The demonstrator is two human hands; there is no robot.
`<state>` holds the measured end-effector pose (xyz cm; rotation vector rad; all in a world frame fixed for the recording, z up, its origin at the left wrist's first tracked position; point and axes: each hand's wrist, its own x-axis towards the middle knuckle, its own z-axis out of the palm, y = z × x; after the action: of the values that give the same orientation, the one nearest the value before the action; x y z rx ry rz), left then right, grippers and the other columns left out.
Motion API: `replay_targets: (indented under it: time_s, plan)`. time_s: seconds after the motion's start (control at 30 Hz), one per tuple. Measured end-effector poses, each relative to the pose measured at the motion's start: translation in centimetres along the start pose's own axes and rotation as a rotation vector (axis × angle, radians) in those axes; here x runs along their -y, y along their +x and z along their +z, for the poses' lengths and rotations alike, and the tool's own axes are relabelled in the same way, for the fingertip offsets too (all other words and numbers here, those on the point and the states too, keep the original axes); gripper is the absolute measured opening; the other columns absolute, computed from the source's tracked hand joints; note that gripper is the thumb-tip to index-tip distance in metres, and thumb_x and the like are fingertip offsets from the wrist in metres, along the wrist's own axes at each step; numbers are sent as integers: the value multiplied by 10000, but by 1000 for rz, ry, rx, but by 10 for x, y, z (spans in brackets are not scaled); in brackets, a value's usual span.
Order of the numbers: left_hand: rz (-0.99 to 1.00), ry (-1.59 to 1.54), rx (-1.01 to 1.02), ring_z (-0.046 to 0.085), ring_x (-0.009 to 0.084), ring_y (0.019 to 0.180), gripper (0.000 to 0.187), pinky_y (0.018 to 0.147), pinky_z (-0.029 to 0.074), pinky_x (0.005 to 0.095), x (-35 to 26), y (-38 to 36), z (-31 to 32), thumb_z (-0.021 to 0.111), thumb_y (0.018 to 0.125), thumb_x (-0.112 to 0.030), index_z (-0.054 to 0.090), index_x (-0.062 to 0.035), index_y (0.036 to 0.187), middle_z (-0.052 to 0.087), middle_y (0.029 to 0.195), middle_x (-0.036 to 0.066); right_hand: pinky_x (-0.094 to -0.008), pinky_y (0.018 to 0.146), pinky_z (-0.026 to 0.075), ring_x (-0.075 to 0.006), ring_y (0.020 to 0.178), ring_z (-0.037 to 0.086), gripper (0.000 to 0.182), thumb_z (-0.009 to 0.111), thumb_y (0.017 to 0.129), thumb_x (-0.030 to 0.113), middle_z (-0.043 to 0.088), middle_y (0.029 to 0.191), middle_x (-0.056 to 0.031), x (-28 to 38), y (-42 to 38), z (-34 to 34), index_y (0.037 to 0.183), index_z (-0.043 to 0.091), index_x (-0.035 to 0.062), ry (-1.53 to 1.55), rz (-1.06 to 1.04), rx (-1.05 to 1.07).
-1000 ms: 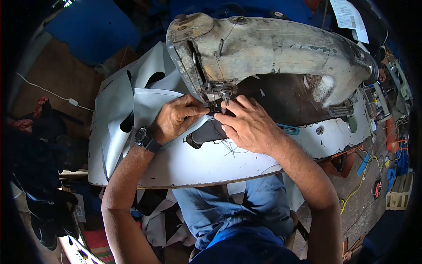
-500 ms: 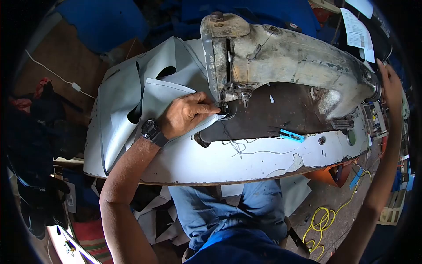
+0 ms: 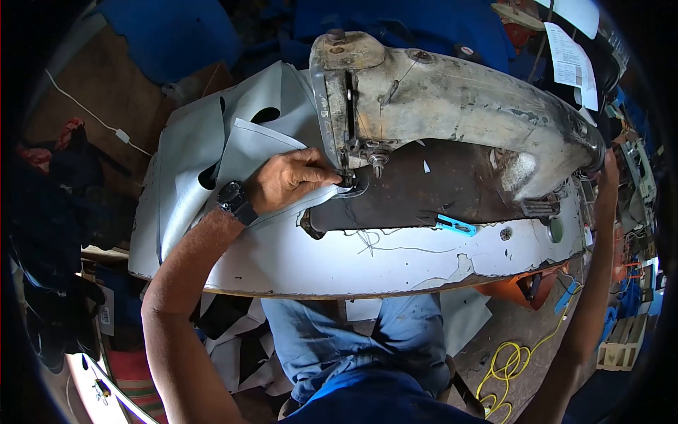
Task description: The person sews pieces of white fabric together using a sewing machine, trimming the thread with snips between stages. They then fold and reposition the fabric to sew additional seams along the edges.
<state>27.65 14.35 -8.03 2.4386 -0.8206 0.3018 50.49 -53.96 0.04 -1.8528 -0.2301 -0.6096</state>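
Observation:
An old, worn sewing machine (image 3: 459, 95) stands on a white-topped table (image 3: 325, 265). Grey sheet material (image 3: 258, 152) lies folded left of the machine, one corner under its needle area. My left hand (image 3: 289, 178), with a black watch at the wrist, is closed on the edge of that sheet beside the presser foot. My right hand (image 3: 609, 169) is at the far right by the machine's wheel end; its fingers are mostly hidden and dark. Loose thread trails over the table's front part.
Small blue thread snips (image 3: 455, 225) lie on the dark machine bed. A printed paper (image 3: 571, 63) hangs at the upper right. Below right, a yellow cable (image 3: 512, 360) is coiled on the floor. A white cord with a switch runs at the left.
The whole view has shifted slightly, with the machine and table a little farther left. My right hand has moved lower at the machine's wheel end. My left hand still grips the sheet.

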Motion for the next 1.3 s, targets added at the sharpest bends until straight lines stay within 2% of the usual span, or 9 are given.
replay_targets:
  time_s: [0.2, 0.43, 0.57, 0.67, 0.87, 1.0, 1.17, 1.27, 1.3]
  plan:
    - [4, -12, -1, 748, 231, 1079, 249, 922, 661, 352, 0, 2, -2, 813, 940, -90, 837, -138, 1183, 766, 1202, 65, -283, 1003, 514, -126, 1124, 666, 545, 574, 1124, 429, 736, 1247, -88, 49, 57, 19, 1451, 671, 4, -383, 233, 245]
    - [30, -9, 3, 747, 233, 1064, 251, 916, 658, 363, 8, 0, -2, 789, 956, -88, 834, -148, 1195, 761, 1186, 61, -310, 1069, 492, -157, 1194, 667, 580, 583, 1114, 446, 711, 1345, -80, -51, -19, -3, 1477, 652, -1, 37, -31, -89]
    - [-4, -27, 11, 747, 234, 1051, 258, 918, 654, 368, 5, 0, -3, 781, 960, -86, 833, -160, 1202, 762, 1151, 55, -308, 1048, 504, -166, 1168, 677, 583, 574, 1119, 430, 716, 1332, -63, 12, 8, 14, 1518, 619, 6, 15, 53, -14]
    - [33, -15, -6, 749, 234, 1053, 262, 922, 659, 358, 7, 1, 0, 786, 954, -69, 835, -158, 1195, 763, 1146, 57, -278, 1012, 509, -154, 1022, 706, 587, 561, 1123, 439, 759, 1217, -67, 61, 46, 27, 1483, 631, -19, -260, 245, 273]
    - [34, 9, -20, 754, 234, 1044, 262, 913, 664, 345, 6, 0, 0, 802, 944, -67, 837, -150, 1190, 764, 1120, 59, -281, 1031, 502, -146, 1050, 698, 576, 570, 1121, 440, 764, 1185, -87, 10, -21, 18, 1484, 636, -2, -76, -227, 29]
    - [7, 5, -29, 755, 233, 1014, 245, 881, 665, 348, 0, 1, -1, 806, 950, -91, 839, -150, 1186, 763, 1093, 61, -312, 1057, 497, -181, 1103, 689, 523, 526, 1146, 383, 734, 1282, -108, 15, -22, 23, 1461, 645, -17, 41, -36, -95]
    - [-1, 59, -51, 753, 229, 988, 229, 867, 662, 352, -2, 0, 1, 813, 945, -113, 843, -142, 1171, 765, 1082, 61, -349, 1084, 498, -228, 1220, 689, 489, 470, 1169, 299, 675, 1433, -121, 44, 44, 28, 1532, 579, -10, -318, 190, 176]
    - [-11, 33, -74, 753, 227, 979, 222, 860, 662, 353, -3, -1, 3, 815, 944, -120, 845, -138, 1163, 766, 1078, 59, -339, 1086, 496, -217, 1223, 692, 498, 482, 1164, 304, 686, 1417, -141, -23, 1, -1, 1511, 580, -39, -631, -629, -63]
    - [-15, 18, -82, 753, 226, 977, 220, 857, 662, 354, -3, -1, 3, 815, 944, -122, 845, -138, 1161, 767, 1077, 58, -339, 1082, 498, -223, 1214, 695, 492, 483, 1162, 299, 688, 1408, -153, -32, -14, 1, 1503, 583, -41, -437, -490, -67]
